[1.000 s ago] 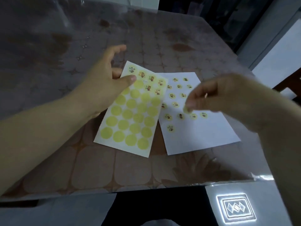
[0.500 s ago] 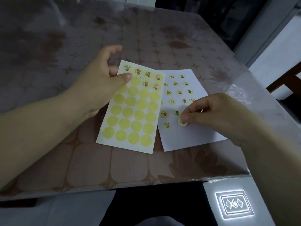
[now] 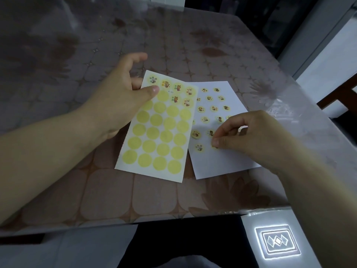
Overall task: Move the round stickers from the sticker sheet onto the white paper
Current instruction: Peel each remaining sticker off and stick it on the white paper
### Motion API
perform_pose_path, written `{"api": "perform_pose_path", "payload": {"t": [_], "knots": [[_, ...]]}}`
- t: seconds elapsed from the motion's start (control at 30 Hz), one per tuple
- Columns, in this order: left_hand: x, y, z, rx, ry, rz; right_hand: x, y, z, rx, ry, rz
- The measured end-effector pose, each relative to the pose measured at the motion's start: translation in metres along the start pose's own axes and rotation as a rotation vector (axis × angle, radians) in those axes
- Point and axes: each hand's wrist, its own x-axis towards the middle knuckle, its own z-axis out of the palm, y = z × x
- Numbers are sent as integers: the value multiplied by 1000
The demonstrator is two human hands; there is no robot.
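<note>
The sticker sheet lies at the table's middle, mostly bare yellow circles, with several picture stickers left along its top. My left hand pinches the sheet's upper left corner, thumb on top. To its right the white paper carries several round stickers. My right hand hovers low over the paper, thumb and curled fingers pressing a yellow sticker down onto it; the thumb hides most of that sticker.
A clear plastic cover lies over the patterned brown table. The table's near edge runs just below the sheets. A white box with a glowing logo sits at lower right. A dark wooden chair stands at right.
My right hand came down from above the paper with a sticker and set it on the paper's lower part. My left hand kept its hold on the sheet's corner.
</note>
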Motion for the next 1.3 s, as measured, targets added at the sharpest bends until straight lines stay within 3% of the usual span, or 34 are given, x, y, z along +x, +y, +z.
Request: {"api": "perform_pose_path", "payload": {"t": [0.13,0.43,0.57,0.7,0.9,1.13,1.3], "knots": [[-1,1,1,-13,-14,5,7,2,-5,-111,-3,-2],[1,1,1,-69,36,9,43,-37,16,-71,142,-278],[2,3,-1,-186,-5,-10,45,-38,31,376,96,-175],[-2,5,2,-260,-63,-60,40,-36,35,614,16,-286],[-3,6,0,-224,-56,-43,40,-31,43,548,129,-440],[-2,5,3,-211,-65,-29,38,-30,47,514,222,-433],[-7,12,5,-209,-80,-36,40,-29,47,278,349,-489]]}}
